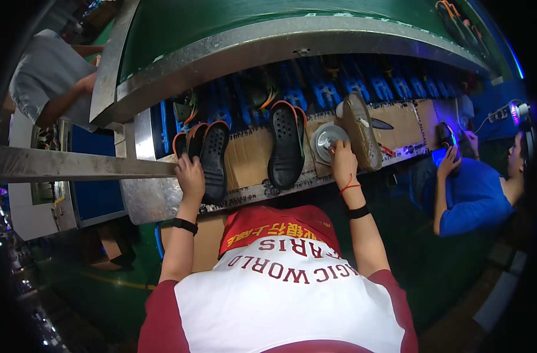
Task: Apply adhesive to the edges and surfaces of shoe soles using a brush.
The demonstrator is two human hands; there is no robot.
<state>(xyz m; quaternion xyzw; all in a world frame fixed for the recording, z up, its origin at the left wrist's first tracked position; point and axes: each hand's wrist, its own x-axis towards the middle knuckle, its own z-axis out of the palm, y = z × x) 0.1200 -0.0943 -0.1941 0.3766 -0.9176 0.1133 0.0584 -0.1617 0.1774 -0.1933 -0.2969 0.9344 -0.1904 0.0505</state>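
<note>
My left hand (190,177) is at the left end of the bench, its fingers closed on the near end of a black shoe part with orange edging (196,139). Right beside it lies a black shoe sole (214,157) dotted with small holes. Another perforated black sole (286,146) lies between my hands, an orange and green rim showing along its side. My right hand (343,163) is pinched at the edge of a round white dish (324,139); anything between the fingertips is too small to make out. A worn beige, sole-shaped piece (363,132) stands right of the dish.
Cardboard (245,160) covers the bench. Behind it runs a row of blue racks (324,88), under a metal-edged green conveyor (280,41). A metal bar (86,167) crosses at left. A dark blade-like piece (381,124) lies at right. Co-workers sit right (477,197) and stand left (54,79).
</note>
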